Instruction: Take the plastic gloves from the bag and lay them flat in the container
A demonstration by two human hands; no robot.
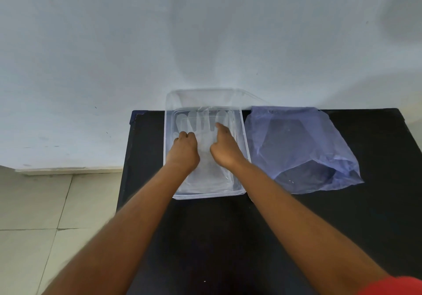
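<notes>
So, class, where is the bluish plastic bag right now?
In the head view, the bluish translucent plastic bag lies on the black table, right of the clear plastic container.

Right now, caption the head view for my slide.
Both hands, left hand and right hand, flatten a plastic glove inside the clear container; bag alongside.

The light is soft and even, rather dim, with a cool bluish tone. On the wall (205,32) lie wide, faint shadows with no sharp edges. The black worktop (228,237) shows almost no detail. The clear container (243,135) gives only weak reflections. The near forearms are blurred. Straight lines bend at the edges from the wide lens.
</notes>
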